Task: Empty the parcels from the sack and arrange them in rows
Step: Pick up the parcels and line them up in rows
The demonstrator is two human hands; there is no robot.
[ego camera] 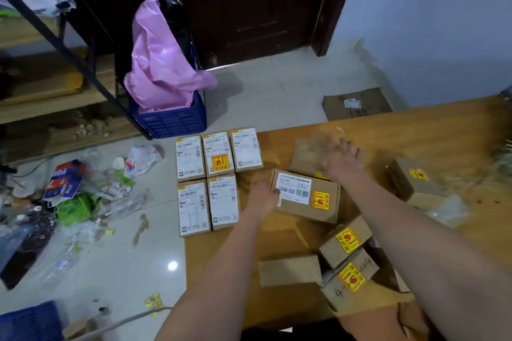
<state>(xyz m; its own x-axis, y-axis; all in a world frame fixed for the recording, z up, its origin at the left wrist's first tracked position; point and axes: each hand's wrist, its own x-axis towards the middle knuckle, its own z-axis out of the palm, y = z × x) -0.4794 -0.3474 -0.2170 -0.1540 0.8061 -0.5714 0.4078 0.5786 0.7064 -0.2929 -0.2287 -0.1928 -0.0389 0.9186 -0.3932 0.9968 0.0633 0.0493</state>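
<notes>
My left hand [264, 196] grips the labelled parcel [306, 198] on the wooden table [415, 130]; my right hand [342, 159], blurred, shows spread fingers. Placement should square it flush beside the five arranged parcels [217, 180], label upward.

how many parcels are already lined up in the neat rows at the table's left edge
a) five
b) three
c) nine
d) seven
a) five: the neat rows hold three label-up parcels in the far row and two in the near row, while the left hand holds a sixth box just right of them, not yet placed.
</notes>
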